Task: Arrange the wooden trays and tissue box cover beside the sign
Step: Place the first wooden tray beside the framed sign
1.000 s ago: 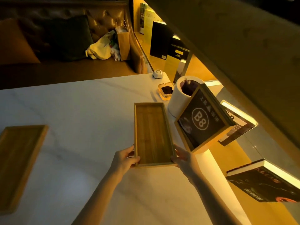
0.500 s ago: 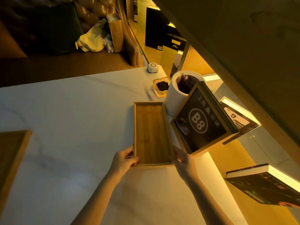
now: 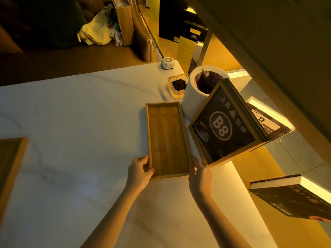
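Left hand [image 3: 139, 171] and right hand [image 3: 199, 177] grip wooden tray [image 3: 167, 138]; second tray [image 3: 9, 163] cut off.

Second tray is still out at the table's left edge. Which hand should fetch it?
Left. The left hand is on the side toward the second tray; the right hand sits between the placed tray and the B8 sign, and would cross over.
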A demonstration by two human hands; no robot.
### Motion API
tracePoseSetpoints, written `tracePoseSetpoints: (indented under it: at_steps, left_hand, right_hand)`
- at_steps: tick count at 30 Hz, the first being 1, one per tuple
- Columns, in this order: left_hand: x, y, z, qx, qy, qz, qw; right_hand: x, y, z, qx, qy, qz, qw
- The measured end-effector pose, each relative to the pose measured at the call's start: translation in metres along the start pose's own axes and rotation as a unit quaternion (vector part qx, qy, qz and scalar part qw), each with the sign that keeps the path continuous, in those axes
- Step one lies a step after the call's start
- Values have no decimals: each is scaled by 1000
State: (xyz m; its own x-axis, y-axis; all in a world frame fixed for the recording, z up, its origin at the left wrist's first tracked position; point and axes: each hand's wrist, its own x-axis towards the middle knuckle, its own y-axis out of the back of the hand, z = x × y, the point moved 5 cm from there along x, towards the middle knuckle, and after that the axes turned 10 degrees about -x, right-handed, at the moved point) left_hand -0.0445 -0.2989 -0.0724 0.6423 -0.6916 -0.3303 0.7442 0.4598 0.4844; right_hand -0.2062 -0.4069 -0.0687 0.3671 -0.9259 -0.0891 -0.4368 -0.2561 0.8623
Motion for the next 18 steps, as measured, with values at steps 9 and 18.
tracePoseSetpoints:
  at_steps: [9, 18]
  left_hand:
    - [-23, -2, -9, 170, -153, 31, 973]
    - [-25, -18, -21, 205, -159, -19, 966]
  right_hand:
    - [-33, 11, -12, -129, 137, 35, 982]
    - [-52, -19, 5, -245, 146, -108, 952]
